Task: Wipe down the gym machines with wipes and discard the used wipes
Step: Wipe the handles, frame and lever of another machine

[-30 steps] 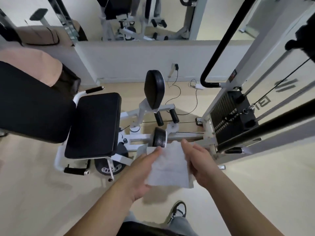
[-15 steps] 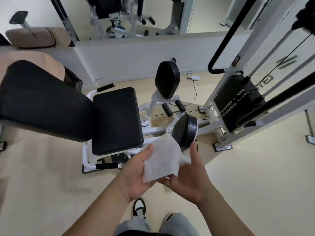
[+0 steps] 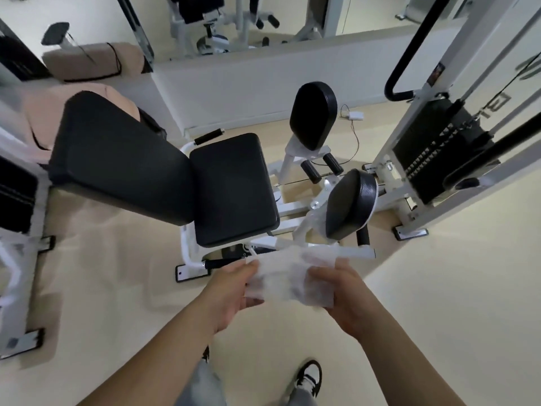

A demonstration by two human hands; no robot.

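Wipe (image 3: pixel 289 276): pinched at one edge by the left hand (image 3: pixel 231 285), gripped at the other by the right hand (image 3: pixel 345 291), spread in the air just in front of the seat (image 3: pixel 231 189). Status, as judged: the wipe touches no pad, so wiping this machine and discarding the wipe both remain.

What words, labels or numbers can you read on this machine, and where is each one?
Grey lettering by the weight stack: cut off and skewed, unreadable.
Small sticker on the white upright: too small to read.
No other text shows.
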